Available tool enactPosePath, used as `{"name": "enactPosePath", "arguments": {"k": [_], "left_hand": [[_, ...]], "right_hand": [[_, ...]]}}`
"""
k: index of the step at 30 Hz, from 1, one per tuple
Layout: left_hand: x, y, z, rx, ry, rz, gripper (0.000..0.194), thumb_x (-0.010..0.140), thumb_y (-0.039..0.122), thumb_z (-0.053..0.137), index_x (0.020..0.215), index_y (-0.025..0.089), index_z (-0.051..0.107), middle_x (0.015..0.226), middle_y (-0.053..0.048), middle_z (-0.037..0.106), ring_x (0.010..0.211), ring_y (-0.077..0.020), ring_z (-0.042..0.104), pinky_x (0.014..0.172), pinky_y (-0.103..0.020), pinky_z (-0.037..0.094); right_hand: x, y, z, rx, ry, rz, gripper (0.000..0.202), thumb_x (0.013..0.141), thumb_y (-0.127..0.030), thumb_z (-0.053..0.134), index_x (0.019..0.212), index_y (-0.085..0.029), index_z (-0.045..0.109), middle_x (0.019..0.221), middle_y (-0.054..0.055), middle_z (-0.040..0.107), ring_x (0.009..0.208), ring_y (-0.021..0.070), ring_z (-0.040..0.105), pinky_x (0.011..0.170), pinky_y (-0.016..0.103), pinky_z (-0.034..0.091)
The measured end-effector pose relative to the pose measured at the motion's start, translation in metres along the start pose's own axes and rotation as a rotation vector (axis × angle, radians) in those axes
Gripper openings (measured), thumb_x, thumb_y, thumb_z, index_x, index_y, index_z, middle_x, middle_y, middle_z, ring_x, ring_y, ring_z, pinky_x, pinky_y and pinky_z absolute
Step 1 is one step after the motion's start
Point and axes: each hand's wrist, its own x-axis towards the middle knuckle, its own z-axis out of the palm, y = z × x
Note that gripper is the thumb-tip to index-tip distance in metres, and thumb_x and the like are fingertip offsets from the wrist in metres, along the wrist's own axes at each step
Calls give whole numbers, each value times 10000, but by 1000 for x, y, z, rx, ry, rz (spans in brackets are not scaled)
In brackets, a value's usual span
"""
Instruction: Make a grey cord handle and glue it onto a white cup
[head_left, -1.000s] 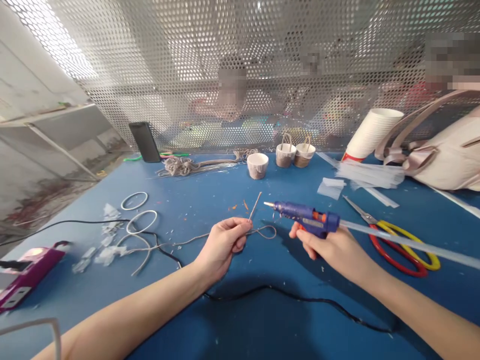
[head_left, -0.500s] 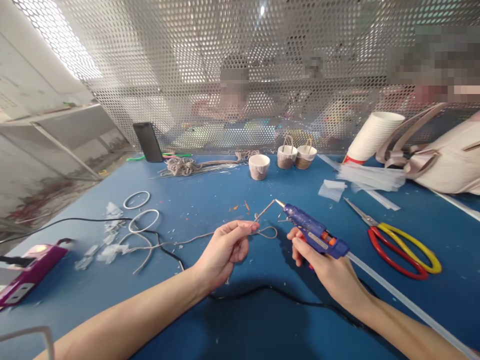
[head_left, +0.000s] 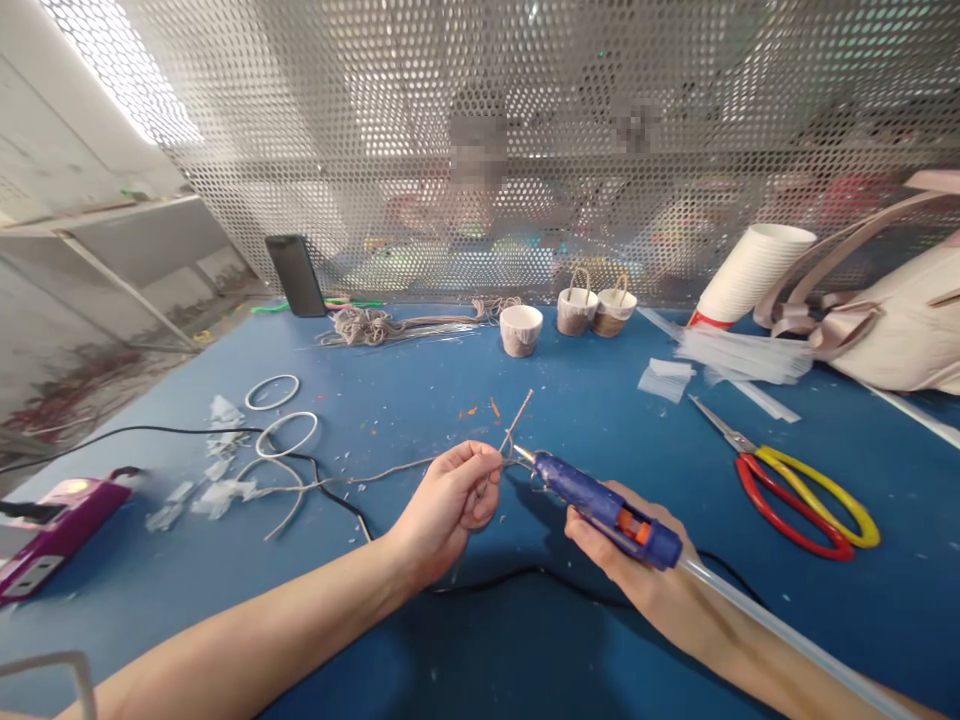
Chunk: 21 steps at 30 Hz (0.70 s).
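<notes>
My left hand (head_left: 454, 500) pinches a thin grey-brown cord (head_left: 517, 418) between thumb and fingers. One short end of the cord sticks up past the fingertips, and a long tail trails left across the table. My right hand (head_left: 637, 545) is wrapped round a blue hot glue gun (head_left: 589, 492), with a long clear glue stick (head_left: 780, 622) running out of its back. The gun's metal nozzle points left, close to the cord by my left fingertips; whether it touches is too small to tell.
Scissors (head_left: 799, 505) lie at right near plastic strips (head_left: 742, 352) and stacked paper cups (head_left: 750, 275). Small cups (head_left: 521, 332) and bundled cord (head_left: 364, 327) stand along the mesh. White rings (head_left: 287, 436) and a purple power strip (head_left: 64, 530) are at left; a black cable (head_left: 495, 580) crosses the front.
My right hand has brought the glue gun left and down, so the nozzle moved from the cord's upper tip to beside my left fingertips. The cord's short end now points more steeply upward.
</notes>
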Motion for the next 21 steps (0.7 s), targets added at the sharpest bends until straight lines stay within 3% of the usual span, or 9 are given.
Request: {"name": "enactPosePath", "arguments": {"k": [9,21], "left_hand": [[-1,-2,0,47,1,-50,198,760,271,604,652,171,472,403,74,393,327,-28,287,376,-208,97],[-1,-6,-1,63,5,-24,198,756,253,611,646,173,468,386,87,377,313,-24,253,372,-214,96]], "right_hand": [[4,6,4,-70,44,-19,186,772,-419,581,662,-270,572,516,-14,527,470,176,497,485,276,443],[5,10,6,-142,45,-61,278,826,-447,523,680,-224,604,507,-16,544,465,149,522,453,236,434]]}}
